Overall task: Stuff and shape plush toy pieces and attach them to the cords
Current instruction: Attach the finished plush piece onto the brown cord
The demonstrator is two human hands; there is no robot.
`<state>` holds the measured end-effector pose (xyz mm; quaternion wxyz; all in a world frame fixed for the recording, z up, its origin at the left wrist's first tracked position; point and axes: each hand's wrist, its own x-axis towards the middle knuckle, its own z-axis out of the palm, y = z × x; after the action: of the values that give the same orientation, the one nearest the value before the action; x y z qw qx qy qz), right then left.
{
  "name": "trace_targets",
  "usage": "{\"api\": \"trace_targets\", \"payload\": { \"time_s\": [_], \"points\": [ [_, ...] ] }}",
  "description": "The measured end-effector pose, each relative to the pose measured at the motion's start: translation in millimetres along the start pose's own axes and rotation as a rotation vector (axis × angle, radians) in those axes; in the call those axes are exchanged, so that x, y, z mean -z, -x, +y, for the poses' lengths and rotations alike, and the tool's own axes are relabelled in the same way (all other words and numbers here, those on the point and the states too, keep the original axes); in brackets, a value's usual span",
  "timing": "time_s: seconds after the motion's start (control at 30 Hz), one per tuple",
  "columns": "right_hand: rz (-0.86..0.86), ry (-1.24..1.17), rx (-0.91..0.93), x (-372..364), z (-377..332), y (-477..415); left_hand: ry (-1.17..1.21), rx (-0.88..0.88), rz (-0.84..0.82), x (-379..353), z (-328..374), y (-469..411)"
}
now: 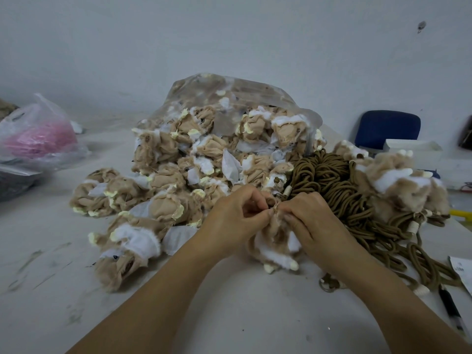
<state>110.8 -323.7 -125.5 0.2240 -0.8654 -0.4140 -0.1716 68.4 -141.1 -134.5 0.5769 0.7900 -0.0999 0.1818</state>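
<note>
Plush pieces [163,175] spill from bag [204,85]; cords [332,180] lie right

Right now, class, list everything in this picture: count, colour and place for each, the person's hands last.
plush pieces: many, tan, white and pale yellow, heaped mid-table
clear bag: one, see-through, behind the heap
cords: one bundle, brown, right of the heap
pink-filled bag: one, clear plastic, far left
chair: one, blue, back right
box: one, white, beside the chair
pen: one, black, lower right
table: one, whitish, under everything
held plush piece: one, tan and white, nearest the person
left hand, right hand: two, pinching the held plush piece's top
</note>
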Motion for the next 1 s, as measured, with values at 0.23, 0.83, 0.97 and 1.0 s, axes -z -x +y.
{"api": "trace_targets", "payload": {
  "time_s": [0.23,0.83,0.97,1.0],
  "points": [
    [-0.012,-0.035,-0.044,4.0,-3.9,0.8,-0.054,-0.023,-0.004,0.2,-2.4,0.0],
    [0.048,-0.122,-0.088,3.7,-3.8,3.3,-0.101,-0.042,0.015,1.6,-6.7,-0.3],
    [0.04,-0.15,-0.115,2.8,-6.6,3.6,-0.094,-0.035,0.022,2.4,-6.5,-0.5],
    [0.036,-0.161,-0.115,2.9,-7.2,3.9,-0.097,-0.039,0.022,2.0,-6.3,-0.5]
  ]
}}
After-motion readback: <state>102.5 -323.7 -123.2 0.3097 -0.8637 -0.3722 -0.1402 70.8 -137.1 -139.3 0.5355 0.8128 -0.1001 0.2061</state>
